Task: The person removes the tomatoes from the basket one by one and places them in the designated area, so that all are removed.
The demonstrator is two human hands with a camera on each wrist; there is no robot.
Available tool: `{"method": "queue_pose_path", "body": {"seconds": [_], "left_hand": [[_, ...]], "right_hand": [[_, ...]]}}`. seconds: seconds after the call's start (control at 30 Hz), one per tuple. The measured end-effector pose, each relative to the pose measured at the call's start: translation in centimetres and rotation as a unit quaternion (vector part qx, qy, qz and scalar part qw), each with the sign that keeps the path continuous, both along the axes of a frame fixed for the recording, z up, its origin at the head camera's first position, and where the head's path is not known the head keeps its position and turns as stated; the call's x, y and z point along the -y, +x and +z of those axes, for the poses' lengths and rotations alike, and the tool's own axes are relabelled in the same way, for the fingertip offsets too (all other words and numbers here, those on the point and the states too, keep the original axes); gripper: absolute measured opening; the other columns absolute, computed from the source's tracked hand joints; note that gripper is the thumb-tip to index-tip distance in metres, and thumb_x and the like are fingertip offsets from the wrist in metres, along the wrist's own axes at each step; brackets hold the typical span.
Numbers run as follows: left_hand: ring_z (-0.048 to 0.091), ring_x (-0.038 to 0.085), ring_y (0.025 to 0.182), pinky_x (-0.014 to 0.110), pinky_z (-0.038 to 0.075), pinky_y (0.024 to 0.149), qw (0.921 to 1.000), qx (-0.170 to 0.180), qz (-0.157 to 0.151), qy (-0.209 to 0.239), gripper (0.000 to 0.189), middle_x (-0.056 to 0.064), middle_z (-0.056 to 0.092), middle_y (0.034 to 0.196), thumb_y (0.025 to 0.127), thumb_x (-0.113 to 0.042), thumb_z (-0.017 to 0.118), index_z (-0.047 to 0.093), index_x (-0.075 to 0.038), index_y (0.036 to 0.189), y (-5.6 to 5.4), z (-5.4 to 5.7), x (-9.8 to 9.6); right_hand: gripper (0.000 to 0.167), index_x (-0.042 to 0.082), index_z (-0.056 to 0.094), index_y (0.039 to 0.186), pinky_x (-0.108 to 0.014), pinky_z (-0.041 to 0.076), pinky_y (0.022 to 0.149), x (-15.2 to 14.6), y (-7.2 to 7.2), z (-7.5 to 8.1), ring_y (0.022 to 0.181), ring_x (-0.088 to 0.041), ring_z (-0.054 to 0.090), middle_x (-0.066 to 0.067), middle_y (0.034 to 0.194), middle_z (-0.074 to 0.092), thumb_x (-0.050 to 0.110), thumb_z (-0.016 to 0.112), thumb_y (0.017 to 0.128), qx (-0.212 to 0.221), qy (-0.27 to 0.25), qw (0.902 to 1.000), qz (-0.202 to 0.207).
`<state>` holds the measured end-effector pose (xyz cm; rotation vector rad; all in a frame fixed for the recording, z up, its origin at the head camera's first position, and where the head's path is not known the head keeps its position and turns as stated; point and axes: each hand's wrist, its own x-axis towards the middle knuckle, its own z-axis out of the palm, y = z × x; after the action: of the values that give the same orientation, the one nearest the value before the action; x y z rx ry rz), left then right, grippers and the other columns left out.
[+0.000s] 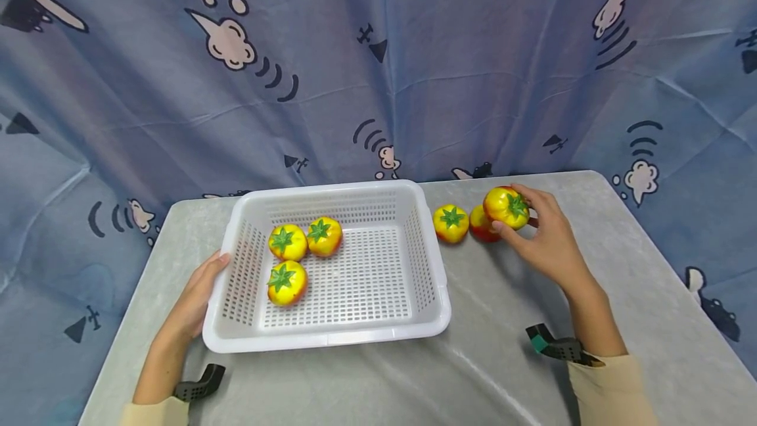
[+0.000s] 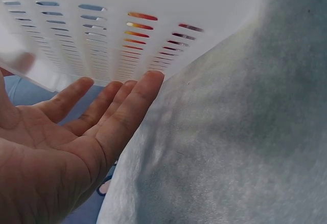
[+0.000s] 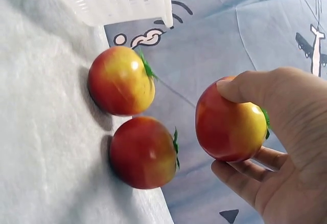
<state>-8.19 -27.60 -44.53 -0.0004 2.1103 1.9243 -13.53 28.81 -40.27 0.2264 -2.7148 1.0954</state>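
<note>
My right hand (image 1: pixel 549 236) grips a red-and-yellow tomato (image 1: pixel 506 208) with a green leafy top, thumb on one side and fingers on the other. In the right wrist view this held tomato (image 3: pixel 230 124) is raised off the table. Two more tomatoes, one yellow on top (image 1: pixel 451 223) and a redder one (image 3: pixel 143 152), sit side by side just left of it. My left hand (image 1: pixel 198 294) holds the left rim of a white perforated plastic basket (image 1: pixel 331 338), its fingers (image 2: pixel 130 109) against the outer wall. Several tomatoes (image 1: pixel 287 283) lie in the basket's left half.
A grey cloth-covered table (image 1: pixel 485 360) lies under everything. Behind it hangs a blue printed curtain (image 1: pixel 331 84), close to the table's back edge. The two loose tomatoes stand between the basket's right wall and my right hand.
</note>
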Motion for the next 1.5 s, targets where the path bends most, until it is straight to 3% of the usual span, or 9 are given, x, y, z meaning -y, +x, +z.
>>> {"method": "queue_pose_path", "body": {"seconds": [0.5, 0.77, 1.17, 1.5], "left_hand": [[0.068, 0.010, 0.114, 0.038, 0.061, 0.091, 1.0000, -0.001, 0.000, -0.001, 0.071, 0.043, 0.032, 0.158, 0.116, -0.048, 0.025, 0.007, -0.006, 0.170, 0.0, -0.1, -0.1], [0.065, 0.017, 0.119, 0.039, 0.060, 0.092, 1.0000, 0.001, 0.002, -0.007, 0.071, 0.042, 0.032, 0.159, 0.116, -0.048, 0.025, 0.007, -0.007, 0.171, 0.0, -0.1, 0.0], [0.067, 0.014, 0.116, 0.040, 0.061, 0.092, 1.0000, -0.002, -0.004, -0.002, 0.071, 0.043, 0.033, 0.157, 0.116, -0.049, 0.025, 0.007, -0.007, 0.170, -0.1, 0.0, 0.0], [0.065, 0.018, 0.120, 0.039, 0.060, 0.092, 1.0000, 0.000, -0.002, -0.008, 0.071, 0.042, 0.032, 0.159, 0.116, -0.049, 0.024, 0.007, -0.007, 0.170, -0.1, 0.1, -0.1]], "right_hand": [[0.076, 0.004, 0.035, 0.163, -0.076, 0.045, 0.106, -2.5, -0.6, -1.2, 0.138, -0.057, 0.043, -0.034, 0.159, 0.039, 0.029, 0.073, 0.102, 0.047, 0.011, 0.9982, -0.037], [0.077, 0.001, 0.035, 0.163, -0.076, 0.045, 0.105, -3.2, -1.1, -2.2, 0.136, -0.057, 0.044, -0.038, 0.157, 0.038, 0.026, 0.073, 0.101, 0.052, 0.019, 0.9978, -0.036], [0.073, -0.005, 0.037, 0.159, -0.071, 0.047, 0.099, -4.3, -1.5, -3.7, 0.124, -0.055, 0.049, -0.042, 0.146, 0.043, 0.023, 0.072, 0.102, 0.046, 0.029, 0.9978, -0.038], [0.072, -0.008, 0.038, 0.158, -0.069, 0.047, 0.097, -4.5, -1.8, -4.7, 0.125, -0.056, 0.047, -0.044, 0.149, 0.042, 0.020, 0.073, 0.101, 0.051, 0.039, 0.9975, -0.029]]}}
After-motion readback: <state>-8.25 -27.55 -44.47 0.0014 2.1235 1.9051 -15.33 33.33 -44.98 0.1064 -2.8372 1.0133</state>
